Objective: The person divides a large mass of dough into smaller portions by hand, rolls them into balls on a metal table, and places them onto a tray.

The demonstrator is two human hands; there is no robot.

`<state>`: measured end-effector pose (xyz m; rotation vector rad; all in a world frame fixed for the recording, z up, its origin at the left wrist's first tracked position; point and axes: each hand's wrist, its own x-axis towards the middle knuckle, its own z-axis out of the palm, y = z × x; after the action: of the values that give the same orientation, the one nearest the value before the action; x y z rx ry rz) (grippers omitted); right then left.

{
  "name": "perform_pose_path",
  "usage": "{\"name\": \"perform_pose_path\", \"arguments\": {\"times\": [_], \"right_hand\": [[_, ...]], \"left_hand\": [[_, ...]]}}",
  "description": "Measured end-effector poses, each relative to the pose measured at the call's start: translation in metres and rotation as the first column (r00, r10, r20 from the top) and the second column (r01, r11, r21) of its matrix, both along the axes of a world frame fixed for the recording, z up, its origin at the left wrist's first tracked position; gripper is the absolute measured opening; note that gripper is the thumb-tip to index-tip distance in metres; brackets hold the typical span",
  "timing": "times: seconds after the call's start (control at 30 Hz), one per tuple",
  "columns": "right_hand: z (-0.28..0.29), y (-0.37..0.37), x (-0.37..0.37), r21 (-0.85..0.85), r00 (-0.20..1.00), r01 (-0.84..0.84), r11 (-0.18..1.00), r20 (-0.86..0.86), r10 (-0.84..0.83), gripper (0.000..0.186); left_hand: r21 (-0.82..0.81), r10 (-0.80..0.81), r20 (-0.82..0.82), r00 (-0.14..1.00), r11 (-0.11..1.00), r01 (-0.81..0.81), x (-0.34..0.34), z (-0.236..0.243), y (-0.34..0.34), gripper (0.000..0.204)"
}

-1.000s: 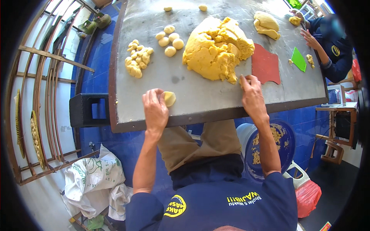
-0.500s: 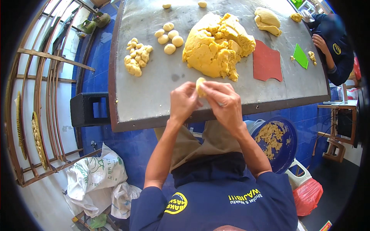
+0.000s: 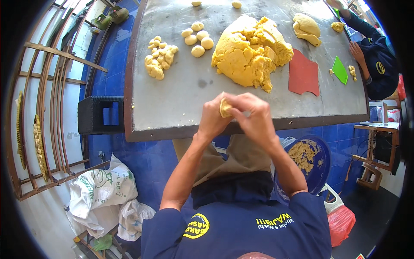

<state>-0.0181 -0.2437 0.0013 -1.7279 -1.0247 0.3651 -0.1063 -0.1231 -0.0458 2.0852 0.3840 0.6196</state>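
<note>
Over the near edge of the metal-topped table, a small piece of pale yellow dough [image 3: 224, 108] is pinched between my hands. It looks flattened and slightly cupped. My left hand [image 3: 212, 115] closes round its left side. My right hand [image 3: 255, 113], slightly blurred, presses its fingers and thumb against it from the right. Just beyond my hands rests a big crumbly mound of yellow dough [image 3: 241, 56]. To the left lie several round dough balls [image 3: 198, 51] and a heap of small, lumpy dough pieces [image 3: 160, 59].
A red flat scraper [image 3: 303, 72], a green scraper [image 3: 340, 70] and a smooth dough lump [image 3: 306, 29] lie to the right. A co-worker [image 3: 377, 64] is at the table's right side. Below its edge stands a blue basin [image 3: 324, 166]; a black stool [image 3: 88, 115] stands left.
The dough between my hands has turned and now looks wider and more cupped. My hands have drawn closer round it. The co-worker's far arm has stretched out across the table. The view has shifted slightly.
</note>
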Motion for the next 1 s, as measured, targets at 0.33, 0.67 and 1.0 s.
{"name": "perform_pose_path", "arguments": {"times": [0.33, 0.67, 1.0], "right_hand": [[-0.012, -0.006, 0.016, -0.115, 0.978, 0.173, 0.978, 0.134, -0.157, 0.036], [-0.044, -0.037, 0.069, -0.113, 0.826, 0.415, 0.903, 0.462, -0.322, 0.024], [-0.007, -0.024, 0.02, 0.01, 0.945, 0.204, 0.979, 0.259, -0.199, 0.034]], "left_hand": [[-0.045, -0.02, -0.011, 1.0, 0.999, 0.02, 0.004, -0.01, -0.004, 0.026], [-0.243, 0.035, -0.07, 0.997, 0.969, -0.05, 0.007, 0.003, -0.004, 0.029], [-0.247, -0.02, -0.057, 0.998, 0.969, 0.005, 0.008, 0.006, -0.002, 0.03]]}}
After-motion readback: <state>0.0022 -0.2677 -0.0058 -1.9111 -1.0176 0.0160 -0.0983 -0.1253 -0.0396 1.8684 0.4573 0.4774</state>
